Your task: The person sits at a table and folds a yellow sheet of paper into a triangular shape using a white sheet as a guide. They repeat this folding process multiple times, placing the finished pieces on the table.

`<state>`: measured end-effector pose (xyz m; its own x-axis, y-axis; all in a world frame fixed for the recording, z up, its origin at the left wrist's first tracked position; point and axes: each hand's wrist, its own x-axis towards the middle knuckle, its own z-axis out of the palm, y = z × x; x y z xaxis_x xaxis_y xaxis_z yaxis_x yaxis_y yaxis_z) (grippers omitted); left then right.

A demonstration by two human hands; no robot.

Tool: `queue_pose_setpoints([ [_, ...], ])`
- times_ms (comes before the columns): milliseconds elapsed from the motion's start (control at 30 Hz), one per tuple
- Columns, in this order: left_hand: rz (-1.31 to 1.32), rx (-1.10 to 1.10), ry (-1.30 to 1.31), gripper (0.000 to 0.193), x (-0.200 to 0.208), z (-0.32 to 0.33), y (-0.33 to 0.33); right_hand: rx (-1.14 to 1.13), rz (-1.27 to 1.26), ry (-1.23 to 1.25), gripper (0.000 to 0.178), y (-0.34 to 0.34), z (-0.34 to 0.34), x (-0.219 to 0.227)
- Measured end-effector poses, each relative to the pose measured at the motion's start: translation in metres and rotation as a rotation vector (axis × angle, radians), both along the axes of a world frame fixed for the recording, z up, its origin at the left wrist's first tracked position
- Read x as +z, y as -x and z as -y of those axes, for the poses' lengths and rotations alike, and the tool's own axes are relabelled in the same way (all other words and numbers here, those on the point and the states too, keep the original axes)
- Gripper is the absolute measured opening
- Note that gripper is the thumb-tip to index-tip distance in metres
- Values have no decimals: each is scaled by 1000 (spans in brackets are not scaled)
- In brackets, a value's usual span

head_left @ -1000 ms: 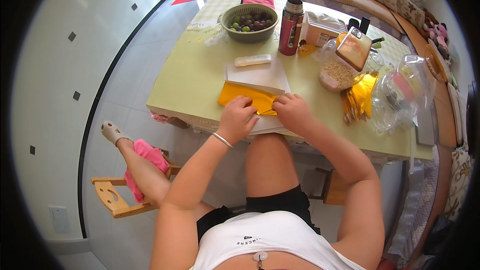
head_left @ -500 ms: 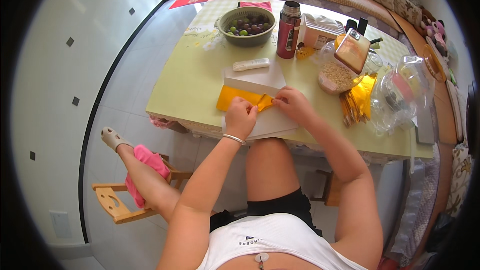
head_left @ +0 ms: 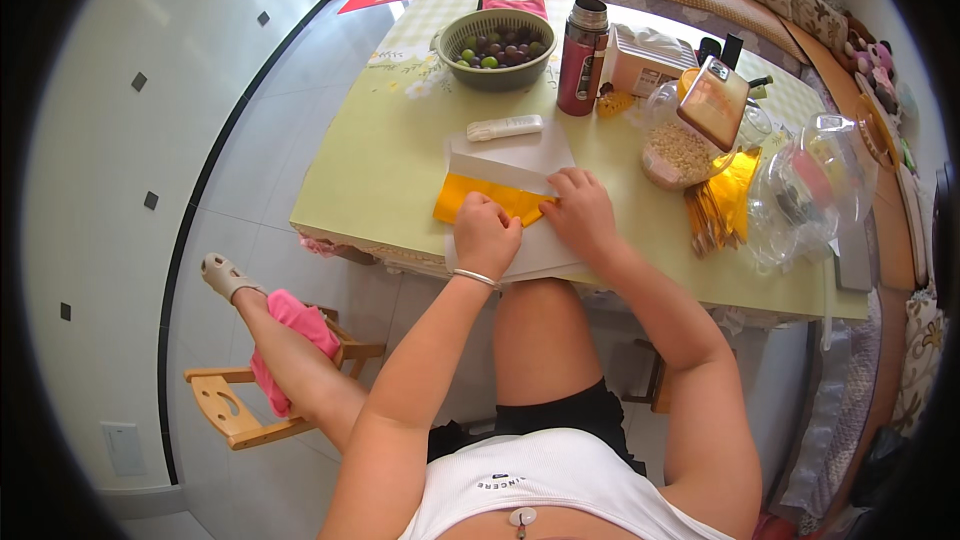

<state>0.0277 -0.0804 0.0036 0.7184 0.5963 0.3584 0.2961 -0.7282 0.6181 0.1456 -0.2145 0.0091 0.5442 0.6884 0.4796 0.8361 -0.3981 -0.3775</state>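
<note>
A strip of shiny gold paper (head_left: 455,196) lies over white sheets (head_left: 545,252) at the table's near edge. My left hand (head_left: 486,238) is closed, its fingertips pinching the strip's near edge right of the middle. At the strip's right end my right hand (head_left: 582,218) has bent fingers, with thumb and fingertips gripping the gold corner. The fingers partly cover that end, so its exact fold is hidden. Just beyond the sheets' upper part rests a white tube (head_left: 505,128) with a ribbed end.
Farther back stand a basket of grapes (head_left: 497,52), a red thermos (head_left: 582,58) and a tissue box (head_left: 648,58). To the right are a jar of pale grains (head_left: 672,152) with a phone (head_left: 715,100) leaning on it, stacked gold sheets (head_left: 722,198) and a clear plastic container (head_left: 812,185).
The twisted, raised right end of the gold paper now lies flatter. My right hand has come down, its fingers spread more over that end; my left hand has shifted slightly right.
</note>
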Motion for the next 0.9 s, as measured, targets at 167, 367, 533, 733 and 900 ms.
queue_pose_setpoints([
  [167,-32,-8,-31,19,-2,-5,-2,370,125,142,59,26,10,6],
  [367,-66,-10,37,20,3,-4,-4,353,73,361,84,31,16,-4],
  [533,-70,-40,2,21,2,-7,-4,303,44,370,93,35,12,-10],
  [733,-76,-49,-3,22,3,-7,-4,266,6,365,97,40,8,-10],
  [900,-105,-172,-42,13,4,-13,7,303,10,373,99,39,9,-8],
])
